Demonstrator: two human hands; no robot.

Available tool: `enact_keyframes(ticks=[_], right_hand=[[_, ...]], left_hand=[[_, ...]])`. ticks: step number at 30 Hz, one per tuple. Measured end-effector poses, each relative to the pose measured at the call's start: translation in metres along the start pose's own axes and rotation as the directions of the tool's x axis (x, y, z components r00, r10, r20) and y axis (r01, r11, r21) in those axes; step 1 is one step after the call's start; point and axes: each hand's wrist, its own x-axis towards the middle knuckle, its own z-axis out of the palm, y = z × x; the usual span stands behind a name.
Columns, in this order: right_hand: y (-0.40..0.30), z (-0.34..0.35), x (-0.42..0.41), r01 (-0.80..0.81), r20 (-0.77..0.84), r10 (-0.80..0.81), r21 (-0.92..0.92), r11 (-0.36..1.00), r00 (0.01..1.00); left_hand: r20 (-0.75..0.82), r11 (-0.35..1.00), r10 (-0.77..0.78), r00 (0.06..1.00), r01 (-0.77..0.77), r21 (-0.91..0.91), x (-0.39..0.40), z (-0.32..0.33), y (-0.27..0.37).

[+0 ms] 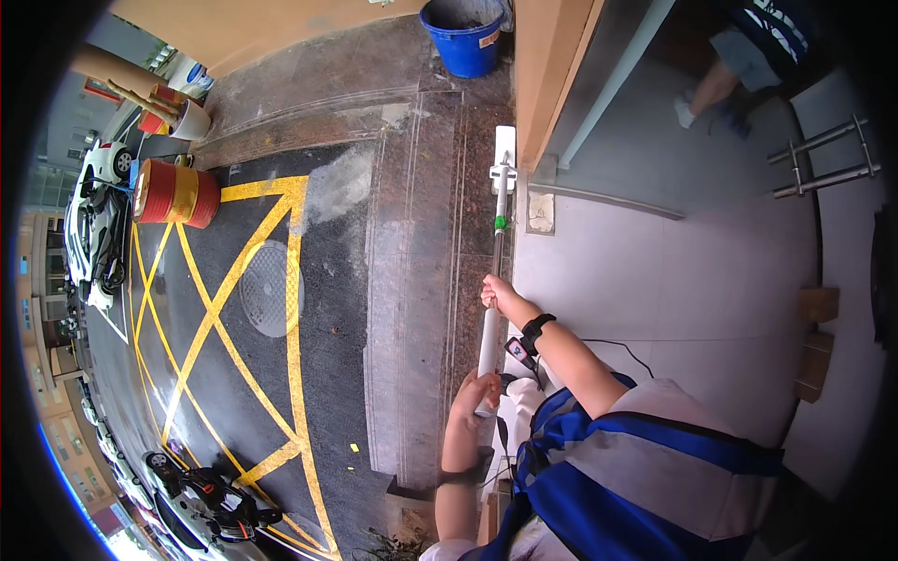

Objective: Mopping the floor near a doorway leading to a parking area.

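A flat mop with a white head (504, 149) lies on the brown stone floor strip beside the glass door's frame. Its pole has a green collar and a thick white grip. Nearer the middle of the pole, my right hand (497, 291) is closed around it, with a black band on that wrist. My left hand (480, 391) wraps the grip close to its end, and a dark band sits on that forearm. A small dark device (519, 350) with a lit screen is beside my right forearm, near my light-coloured trouser leg.
A blue bucket (463, 42) stands beyond the mop head. A glass door (617, 140) is at the right, with a person's legs (715, 88) visible behind it. Red and yellow drums (175, 194), a manhole cover (272, 289), parked vehicles and yellow-marked asphalt are at left. A cable (624, 345) crosses the pale floor.
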Motion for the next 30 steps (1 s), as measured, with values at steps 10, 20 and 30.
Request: enact_keyframes(ticks=[10, 20, 30], right_hand=[[-0.045, 0.005, 0.019, 0.006, -0.046, -0.009, -0.057, 0.998, 0.999], [-0.115, 0.025, 0.022, 0.039, -0.162, -0.084, -0.266, 0.963, 0.983], [-0.122, 0.03, 0.029, -0.049, -0.058, 0.038, -0.192, 0.98, 0.998]], left_hand=[[-0.027, 1.0, 0.014, 1.0, -0.014, 0.021, 0.039, 0.022, 0.012], [-0.026, 0.998, 0.007, 1.0, -0.009, -0.068, 0.092, 0.06, 0.017], [0.023, 0.972, 0.074, 0.997, -0.067, -0.227, 0.082, 0.066, 0.025]])
